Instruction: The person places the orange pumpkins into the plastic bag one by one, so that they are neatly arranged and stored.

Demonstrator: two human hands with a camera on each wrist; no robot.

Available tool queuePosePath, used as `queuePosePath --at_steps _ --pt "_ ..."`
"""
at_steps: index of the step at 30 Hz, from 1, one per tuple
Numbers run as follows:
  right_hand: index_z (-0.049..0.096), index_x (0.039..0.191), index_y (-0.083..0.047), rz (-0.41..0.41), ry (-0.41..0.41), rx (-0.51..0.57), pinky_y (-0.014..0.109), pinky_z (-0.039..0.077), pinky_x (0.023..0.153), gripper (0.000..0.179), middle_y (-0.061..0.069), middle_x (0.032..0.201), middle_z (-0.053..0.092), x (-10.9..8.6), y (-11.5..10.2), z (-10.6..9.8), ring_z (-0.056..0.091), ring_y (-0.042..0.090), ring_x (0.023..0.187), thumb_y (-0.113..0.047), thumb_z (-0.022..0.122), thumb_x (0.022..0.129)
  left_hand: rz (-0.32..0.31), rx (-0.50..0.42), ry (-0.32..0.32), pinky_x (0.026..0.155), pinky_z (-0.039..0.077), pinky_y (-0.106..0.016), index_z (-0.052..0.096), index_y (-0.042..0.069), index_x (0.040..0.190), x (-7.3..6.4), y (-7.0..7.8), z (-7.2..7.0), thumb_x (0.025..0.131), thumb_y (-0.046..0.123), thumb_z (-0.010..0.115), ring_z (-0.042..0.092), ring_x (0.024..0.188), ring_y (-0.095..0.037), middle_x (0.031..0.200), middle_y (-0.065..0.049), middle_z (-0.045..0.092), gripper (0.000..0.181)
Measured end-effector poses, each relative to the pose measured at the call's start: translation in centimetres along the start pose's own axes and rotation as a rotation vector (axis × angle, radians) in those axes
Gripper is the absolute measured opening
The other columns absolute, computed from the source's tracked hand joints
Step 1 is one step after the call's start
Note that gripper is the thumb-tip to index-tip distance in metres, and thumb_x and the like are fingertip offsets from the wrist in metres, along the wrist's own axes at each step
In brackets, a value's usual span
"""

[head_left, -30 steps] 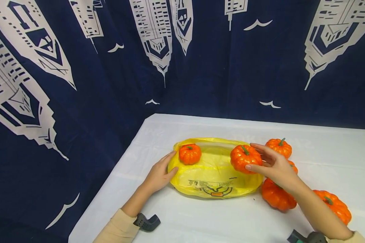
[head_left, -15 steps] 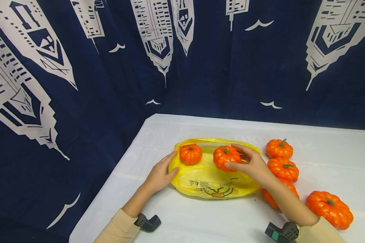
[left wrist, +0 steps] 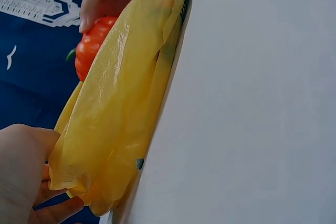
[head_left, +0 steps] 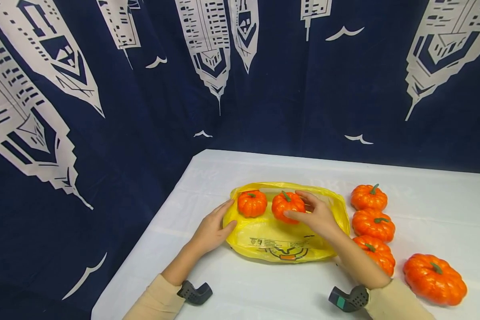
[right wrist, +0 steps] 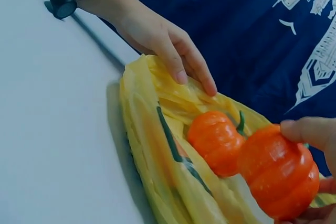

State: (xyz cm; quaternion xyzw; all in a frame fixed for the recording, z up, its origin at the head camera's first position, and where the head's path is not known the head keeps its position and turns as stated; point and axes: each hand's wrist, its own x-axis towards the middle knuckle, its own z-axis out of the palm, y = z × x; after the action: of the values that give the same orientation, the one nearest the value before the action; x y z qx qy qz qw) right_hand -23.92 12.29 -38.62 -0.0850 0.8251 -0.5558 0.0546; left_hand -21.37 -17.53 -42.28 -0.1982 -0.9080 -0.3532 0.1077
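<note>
My right hand (head_left: 317, 216) holds a small orange toy pumpkin (head_left: 286, 206) with a green stem, thumb on its near side and fingers behind, over the yellow plastic bag (head_left: 280, 253). Whether its underside touches the bag is hidden. Beside it, at the bag's left end, sits another orange pumpkin (head_left: 252, 204), seen inside the bag's rim in the right wrist view. My left hand (head_left: 211, 227) rests against the left end of the bag, its fingers fairly straight and spread from the thumb. In the left wrist view the bag's wall hides part of the held pumpkin (left wrist: 94, 45).
Right of the bag, three pumpkins form a rough column: the far one (head_left: 369, 197), the middle one (head_left: 373, 224) and the near one (head_left: 378, 253). A larger pumpkin (head_left: 436, 279) lies nearer the front right of the white table (head_left: 264, 293). A dark patterned curtain (head_left: 296, 102) hangs behind.
My right hand has carried the pumpkin leftward over the bag, close to the one inside it, and slightly lower. The left hand has stayed at the bag's left end.
</note>
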Motion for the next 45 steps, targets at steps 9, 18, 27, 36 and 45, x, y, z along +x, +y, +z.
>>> queuePosePath --at_steps 9,18,27,36,45 --pt "0.033 0.149 0.001 0.099 0.063 0.060 0.048 0.043 0.104 0.081 0.026 0.146 0.039 1.2 0.0 1.7 0.044 0.040 0.127 -0.026 0.076 0.085 -0.004 0.000 0.000 0.112 0.032 -0.048 0.041 0.002 0.147 -0.1 0.0 0.0 0.094 0.018 0.061 0.039 0.136 -0.034 0.149 -0.016 0.042 0.059" --pt "0.030 0.150 0.002 0.121 0.116 0.077 0.047 0.044 0.103 0.080 0.027 0.144 0.040 2.3 0.3 2.6 0.044 0.041 0.127 -0.022 0.072 0.087 0.007 0.000 -0.002 0.112 0.032 -0.048 0.042 0.001 0.146 0.0 0.1 0.0 0.094 0.019 0.061 0.040 0.136 -0.034 0.148 -0.017 0.043 0.059" --pt "0.032 0.144 0.006 0.120 0.192 0.123 0.049 0.041 0.105 0.073 0.027 0.141 0.041 3.1 0.8 3.7 0.044 0.041 0.127 -0.018 0.071 0.087 0.008 -0.002 -0.002 0.111 0.033 -0.049 0.042 0.002 0.146 0.0 0.0 0.0 0.094 0.018 0.061 0.040 0.136 -0.034 0.148 -0.017 0.043 0.058" --pt "0.026 0.148 0.004 0.127 0.243 0.102 0.050 0.037 0.108 0.080 0.026 0.147 0.037 3.5 0.9 4.6 0.040 0.042 0.132 -0.023 0.072 0.088 0.006 0.004 -0.003 0.111 0.033 -0.048 0.042 0.002 0.147 0.0 0.0 0.0 0.094 0.019 0.061 0.040 0.136 -0.034 0.149 -0.017 0.042 0.058" --pt "0.025 0.150 0.004 0.095 0.269 0.080 0.049 0.035 0.110 0.083 0.027 0.149 0.034 4.1 1.2 5.1 0.038 0.042 0.134 -0.022 0.073 0.088 -0.010 0.007 -0.019 0.112 0.032 -0.048 0.041 0.003 0.147 0.0 0.1 -0.2 0.094 0.020 0.060 0.038 0.137 -0.033 0.150 -0.016 0.040 0.059"
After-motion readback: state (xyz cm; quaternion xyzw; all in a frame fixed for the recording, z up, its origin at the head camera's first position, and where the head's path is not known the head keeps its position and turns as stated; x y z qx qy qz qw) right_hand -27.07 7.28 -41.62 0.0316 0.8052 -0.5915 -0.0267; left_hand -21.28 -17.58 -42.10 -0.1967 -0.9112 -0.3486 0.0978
